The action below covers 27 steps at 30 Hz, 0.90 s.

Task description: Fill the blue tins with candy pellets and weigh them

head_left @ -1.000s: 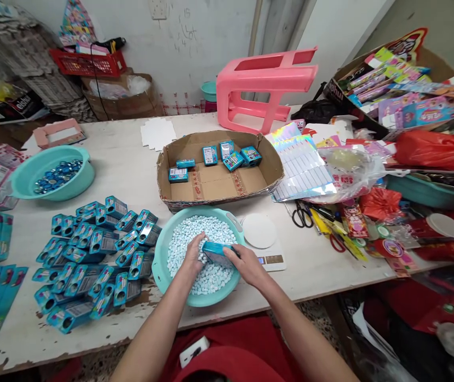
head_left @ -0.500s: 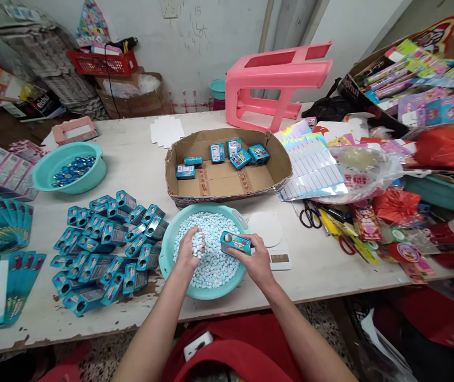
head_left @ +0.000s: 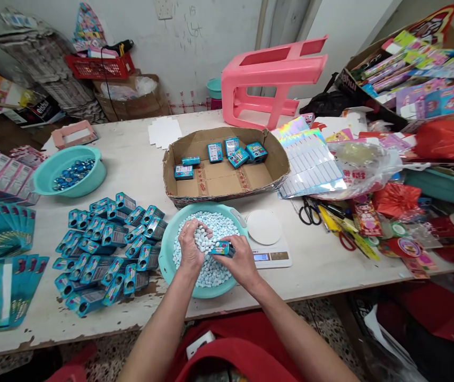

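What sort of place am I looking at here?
Probably a small packing workshop, perhaps for sweets: a basin of pale, candy-like pellets, many small blue boxes grouped beside it, and a digital scale on the worn table.

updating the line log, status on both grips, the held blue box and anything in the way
Left grip cupping white pellets. Right grip holding small blue box over teal basin. No obstruction visible between pellets and box.
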{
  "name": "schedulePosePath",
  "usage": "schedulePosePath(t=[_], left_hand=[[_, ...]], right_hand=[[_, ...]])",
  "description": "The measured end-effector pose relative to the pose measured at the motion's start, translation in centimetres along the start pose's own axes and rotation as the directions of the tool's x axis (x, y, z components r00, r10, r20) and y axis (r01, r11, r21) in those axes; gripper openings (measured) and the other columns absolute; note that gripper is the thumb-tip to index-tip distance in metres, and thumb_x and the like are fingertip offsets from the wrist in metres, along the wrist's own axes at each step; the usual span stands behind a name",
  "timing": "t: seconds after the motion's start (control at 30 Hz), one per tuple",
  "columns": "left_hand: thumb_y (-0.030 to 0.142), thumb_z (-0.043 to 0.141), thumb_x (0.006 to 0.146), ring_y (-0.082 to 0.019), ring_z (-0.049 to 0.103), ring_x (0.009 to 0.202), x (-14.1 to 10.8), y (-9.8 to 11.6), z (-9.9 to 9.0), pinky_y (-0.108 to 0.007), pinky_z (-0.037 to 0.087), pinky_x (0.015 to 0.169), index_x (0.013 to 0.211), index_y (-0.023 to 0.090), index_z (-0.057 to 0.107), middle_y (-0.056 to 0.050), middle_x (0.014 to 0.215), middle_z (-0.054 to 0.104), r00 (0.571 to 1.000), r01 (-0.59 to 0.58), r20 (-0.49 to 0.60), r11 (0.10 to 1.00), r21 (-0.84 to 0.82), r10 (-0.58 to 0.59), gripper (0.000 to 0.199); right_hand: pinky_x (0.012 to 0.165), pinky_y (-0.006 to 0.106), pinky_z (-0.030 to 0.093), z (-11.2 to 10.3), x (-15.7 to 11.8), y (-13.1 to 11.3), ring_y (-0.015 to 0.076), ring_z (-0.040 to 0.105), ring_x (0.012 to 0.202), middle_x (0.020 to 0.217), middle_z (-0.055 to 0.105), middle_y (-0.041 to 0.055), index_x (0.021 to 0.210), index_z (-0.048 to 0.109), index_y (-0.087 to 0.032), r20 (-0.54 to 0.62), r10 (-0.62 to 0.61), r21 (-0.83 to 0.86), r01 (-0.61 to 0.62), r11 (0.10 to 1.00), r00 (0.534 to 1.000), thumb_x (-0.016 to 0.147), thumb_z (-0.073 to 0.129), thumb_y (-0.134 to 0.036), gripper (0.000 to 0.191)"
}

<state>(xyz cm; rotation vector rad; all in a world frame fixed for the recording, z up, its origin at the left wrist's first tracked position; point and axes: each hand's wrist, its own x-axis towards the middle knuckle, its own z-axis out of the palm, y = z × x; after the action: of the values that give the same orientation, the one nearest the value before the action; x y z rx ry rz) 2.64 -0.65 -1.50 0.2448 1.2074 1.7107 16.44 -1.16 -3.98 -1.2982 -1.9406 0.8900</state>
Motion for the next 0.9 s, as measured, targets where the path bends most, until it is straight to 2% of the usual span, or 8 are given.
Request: schedulePosePath(t=[0.23, 0.7, 0.9], left_hand=[[0.034, 0.065, 0.073, -0.011, 0.056, 0.054, 0.0, 0.3, 0.5, -0.023, 0.045, 0.052, 0.071, 0.017, 0.051, 0.002, 0.063, 0.053, 0.997, -0.046, 0.065, 0.999, 0.017, 0.045, 0.022], [0.035, 0.065, 0.072, -0.01, 0.053, 0.051, -0.2, 0.9, 0.7, -0.023, 0.044, 0.051, 0.066, 0.017, 0.051, 0.003, 0.058, 0.051, 0.996, -0.079, 0.038, 0.993, 0.092, 0.076, 0.024], [0.035, 0.066, 0.071, -0.01, 0.054, 0.05, -0.2, 0.8, 0.6, -0.022, 0.043, 0.049, 0.069, 0.017, 0.051, 0.003, 0.06, 0.053, 0.998, -0.053, 0.045, 0.994, 0.098, 0.048, 0.024]], right_hand=[[0.078, 0.035, 0.042, -0.2, 0.4, -0.3, 0.0241, 0.052, 0.089, 0.089, 0.063, 0.0025, 0.093, 0.061, -0.023, 0.016, -0.021, -0.008, 0.021, 1.0, 1.0, 0.064, 0.079, -0.029, 0.034], [0.078, 0.036, 0.042, -0.8, 0.9, -1.3, 0.0245, 0.054, 0.089, 0.089, 0.064, 0.0028, 0.092, 0.061, -0.024, 0.026, -0.026, 0.03, 0.026, 0.999, 0.999, 0.066, 0.079, -0.032, 0.033], [0.079, 0.037, 0.042, -0.9, 1.0, -0.9, 0.0246, 0.054, 0.089, 0.09, 0.064, 0.0026, 0.092, 0.062, -0.024, 0.033, -0.007, 0.042, 0.005, 0.999, 0.999, 0.066, 0.078, -0.034, 0.032]])
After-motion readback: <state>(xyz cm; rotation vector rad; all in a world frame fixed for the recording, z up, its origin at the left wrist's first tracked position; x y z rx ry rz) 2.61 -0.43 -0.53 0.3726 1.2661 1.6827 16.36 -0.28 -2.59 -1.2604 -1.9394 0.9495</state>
